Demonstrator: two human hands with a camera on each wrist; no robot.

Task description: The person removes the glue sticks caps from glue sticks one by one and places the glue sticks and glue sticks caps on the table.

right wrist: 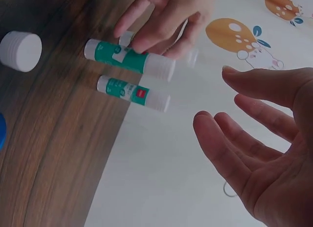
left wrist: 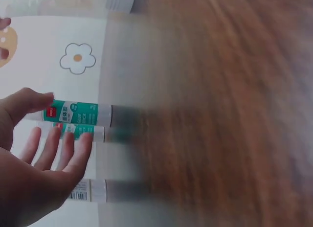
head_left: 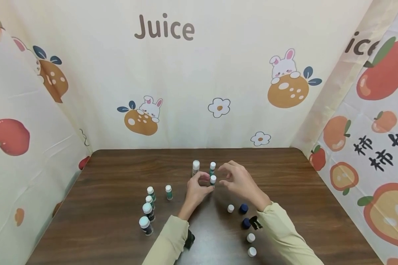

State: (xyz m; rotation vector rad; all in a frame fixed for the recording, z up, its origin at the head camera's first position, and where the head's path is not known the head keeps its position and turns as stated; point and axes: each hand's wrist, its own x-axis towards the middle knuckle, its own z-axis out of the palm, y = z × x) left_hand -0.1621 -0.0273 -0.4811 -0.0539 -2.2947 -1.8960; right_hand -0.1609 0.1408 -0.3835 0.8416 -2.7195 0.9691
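Two green-labelled glue sticks with white caps stand upright one behind the other, a near glue stick point(head_left: 213, 179) and a far glue stick point(head_left: 212, 166). Around the near one is my left hand point(head_left: 198, 190), its thumb tip right at the green label point(left wrist: 85, 113) in the left wrist view. The other fingers of that hand curve loosely, apart from the stick. To the right, my right hand point(head_left: 240, 181) hovers with thumb and fingers parted and nothing between them. A larger white-capped stick point(head_left: 195, 166) stands just behind the left hand, its lower part hidden.
At the left stands a row of white-capped sticks point(head_left: 148, 209) of differing sizes, with one small glue stick point(head_left: 168, 192) beside it. Right of centre lie several white round caps point(head_left: 251, 237) and dark blue caps point(head_left: 243, 208). A printed curtain point(head_left: 185, 73) hangs behind the table's far edge.
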